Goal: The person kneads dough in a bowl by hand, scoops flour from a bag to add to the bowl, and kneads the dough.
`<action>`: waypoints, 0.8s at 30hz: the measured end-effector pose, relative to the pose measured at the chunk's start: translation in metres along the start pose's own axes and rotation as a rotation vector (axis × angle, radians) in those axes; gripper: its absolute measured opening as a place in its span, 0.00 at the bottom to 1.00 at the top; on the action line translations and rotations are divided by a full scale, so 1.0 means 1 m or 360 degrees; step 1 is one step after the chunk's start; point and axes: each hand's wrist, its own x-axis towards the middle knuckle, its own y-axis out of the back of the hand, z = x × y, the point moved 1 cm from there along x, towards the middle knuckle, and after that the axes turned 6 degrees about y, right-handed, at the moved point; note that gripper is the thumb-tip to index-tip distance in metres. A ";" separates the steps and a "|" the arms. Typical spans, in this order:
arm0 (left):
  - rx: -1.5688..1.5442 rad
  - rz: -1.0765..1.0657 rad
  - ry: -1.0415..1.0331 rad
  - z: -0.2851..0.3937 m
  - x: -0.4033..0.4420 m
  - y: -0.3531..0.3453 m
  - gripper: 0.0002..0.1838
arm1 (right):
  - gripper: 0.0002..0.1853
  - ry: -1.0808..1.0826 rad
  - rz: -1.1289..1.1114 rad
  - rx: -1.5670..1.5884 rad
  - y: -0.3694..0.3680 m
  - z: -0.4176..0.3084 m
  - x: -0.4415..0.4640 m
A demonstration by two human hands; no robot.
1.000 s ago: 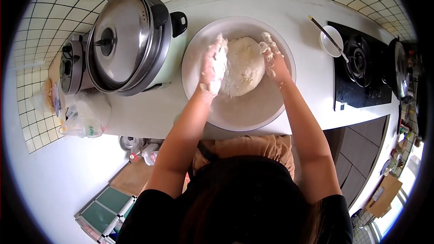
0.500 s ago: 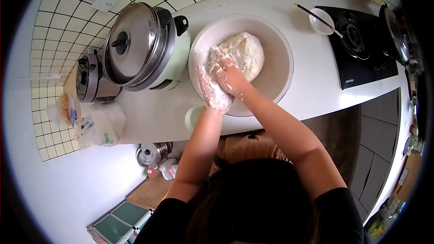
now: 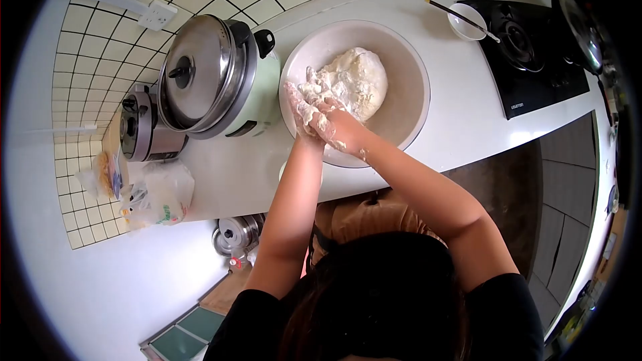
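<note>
A wide pale basin (image 3: pixel 409 93) holds a large lump of white dough (image 3: pixel 361 83), rough and sticky on its left side. Over the basin's near left part is my left hand (image 3: pixel 302 112), its fingers stretched out and coated with wet dough. Bent across its palm, my right hand (image 3: pixel 344 128) presses its fingers against the left one, with bits of dough stuck to both. The two hands touch each other just beside the lump. Some fingertips are hidden by dough and overlap.
Left of the basin stands a large pale green cooker (image 3: pixel 257 97) with a steel lid (image 3: pixel 200 60), beside a smaller cooker (image 3: pixel 137 127) and a plastic bag (image 3: pixel 160 194). To the right are a white bowl (image 3: pixel 461 27) with a brush-like stick (image 3: pixel 455 13) and a black gas stove (image 3: pixel 542 73).
My hands have drawn back slightly toward me and left, off the dough's edge. The right fingers have slid along the left palm. The view has shifted a little.
</note>
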 end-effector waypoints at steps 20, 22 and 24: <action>-0.0006 -0.0328 0.0440 0.010 -0.037 -0.058 0.52 | 0.18 -0.0077 0.0809 0.0525 0.020 0.115 0.052; 0.0101 -0.0276 0.0367 0.018 -0.038 -0.045 0.51 | 0.22 -0.0361 0.0833 0.1010 0.025 0.121 0.053; -0.0008 -0.0146 0.0291 0.026 -0.038 -0.037 0.45 | 0.26 -0.0535 0.0827 0.0887 0.052 0.086 0.044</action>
